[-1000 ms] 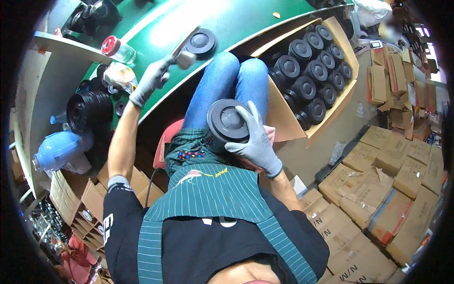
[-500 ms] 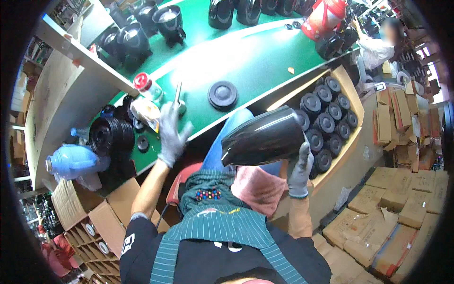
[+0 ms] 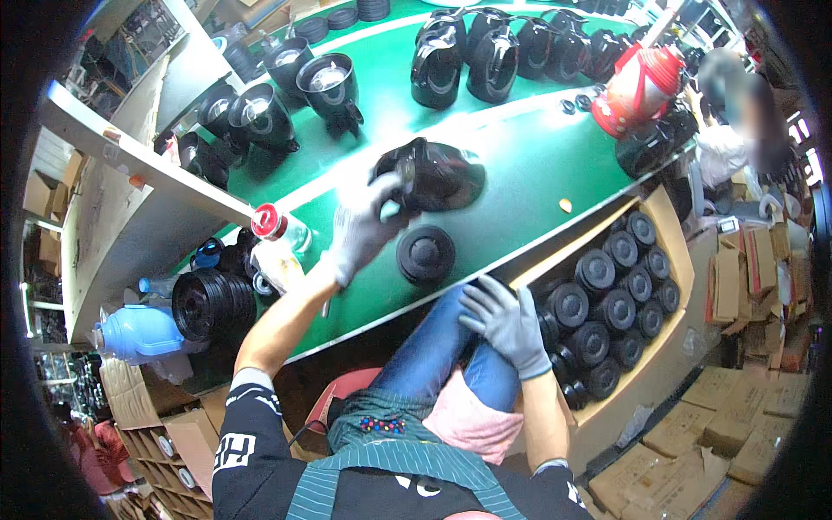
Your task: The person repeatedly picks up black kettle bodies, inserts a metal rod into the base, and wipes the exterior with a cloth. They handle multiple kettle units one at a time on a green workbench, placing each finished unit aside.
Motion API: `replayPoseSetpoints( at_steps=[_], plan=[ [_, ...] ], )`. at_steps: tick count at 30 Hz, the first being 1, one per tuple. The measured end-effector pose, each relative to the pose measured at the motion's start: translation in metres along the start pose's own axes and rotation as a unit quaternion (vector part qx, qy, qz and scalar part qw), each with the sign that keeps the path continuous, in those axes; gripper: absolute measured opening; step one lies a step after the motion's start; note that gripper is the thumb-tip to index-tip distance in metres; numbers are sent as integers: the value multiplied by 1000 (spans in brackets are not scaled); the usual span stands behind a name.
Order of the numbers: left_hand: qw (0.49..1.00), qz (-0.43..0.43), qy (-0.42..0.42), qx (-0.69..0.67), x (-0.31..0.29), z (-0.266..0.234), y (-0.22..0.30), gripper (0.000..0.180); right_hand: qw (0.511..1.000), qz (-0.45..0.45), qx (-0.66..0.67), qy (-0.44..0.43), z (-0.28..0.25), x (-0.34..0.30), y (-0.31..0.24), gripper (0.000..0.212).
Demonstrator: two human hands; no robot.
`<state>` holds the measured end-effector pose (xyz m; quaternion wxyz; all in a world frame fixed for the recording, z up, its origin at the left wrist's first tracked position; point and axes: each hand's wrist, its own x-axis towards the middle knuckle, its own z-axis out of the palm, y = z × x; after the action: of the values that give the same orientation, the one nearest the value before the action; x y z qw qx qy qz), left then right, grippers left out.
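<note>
With fingers curled round its handle, my gloved left hand point(image 3: 368, 230) grips a glossy black jug body point(image 3: 446, 178) over the green tabletop. Whether the jug touches the table, I cannot tell. Just in front of it lies a black round disc point(image 3: 425, 254). Over my knees, near the table's edge, my gloved right hand point(image 3: 507, 328) is open with its fingers spread and holds nothing. A pink cloth point(image 3: 477, 418) lies across my lap. To the left of my left hand stands a clear jar with a red lid point(image 3: 269, 222).
Several black jug bodies point(image 3: 494, 65) stand at the back of the table, with a red jug point(image 3: 637, 91) at right. A carton point(image 3: 672, 325) of black round parts sits beside my right arm. Stacked black discs point(image 3: 208, 305) and a blue vessel point(image 3: 143, 332) are at left.
My left hand has moved up and right and now holds the black jug by its handle. The right hand has let go of it and lowered toward my knees. The head view has shifted.
</note>
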<state>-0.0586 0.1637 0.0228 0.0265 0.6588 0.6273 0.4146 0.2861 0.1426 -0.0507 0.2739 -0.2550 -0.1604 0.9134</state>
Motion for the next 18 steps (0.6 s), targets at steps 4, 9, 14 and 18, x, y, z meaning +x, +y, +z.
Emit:
replayPoseSetpoints(
  at_steps=[4,9,14,18],
  plan=[
    [985,-75,55,148,94,46,-70,55,997,-38,-20,-68,-18,3,8,82],
    [980,-145,64,122,172,85,-92,61,995,-55,-63,-46,-8,4,9,80],
    [963,-197,89,161,220,115,-109,58,993,-54,-89,-52,-6,8,9,81],
    [952,-232,107,169,236,114,-124,59,992,-55,-103,-57,-3,10,12,77]
  ],
)
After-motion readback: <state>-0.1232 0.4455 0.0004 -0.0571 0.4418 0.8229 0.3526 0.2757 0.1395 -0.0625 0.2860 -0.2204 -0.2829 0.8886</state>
